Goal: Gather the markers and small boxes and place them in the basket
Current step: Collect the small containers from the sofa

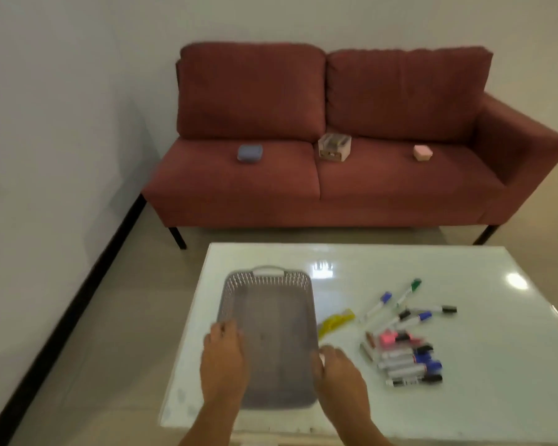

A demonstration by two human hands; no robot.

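**Desk:** What have the fingers got?

**Operator:** On my left hand [223,352] the fingers [227,328] bend over the left rim of the basket [271,317]. On my right hand [340,368] the fingers [331,350] curl at the right rim, with the thumb against the wall. Both hold the basket and nothing else, though the picture is smeared there, so I can't read the exact finger lay.

**Desk:** How will it handle?

**Operator:** I judge it light and fairly stiff: slotted grey plastic, and I see nothing inside. A side wall may flex if squeezed, so the rims or the end handle are the places to take it. It stands on the glossy white counter [464,365], near the left edge, and I expect it to slide easily there.

**Desk:** And the rest?

**Operator:** The markers [403,358] lie piled just right of the basket, with a few more loose beyond them. They are smooth and round, so they may roll; I'd scoop several at once. The small boxes, a blue box [249,152], a pink box [422,152] and an open box [334,147], sit well apart on the red sofa [400,188] across the floor.

**Desk:** Arm pose?

**Operator:** Both forearms come up from the bottom edge, roughly parallel, with the backs of the hands up and the basket between them.
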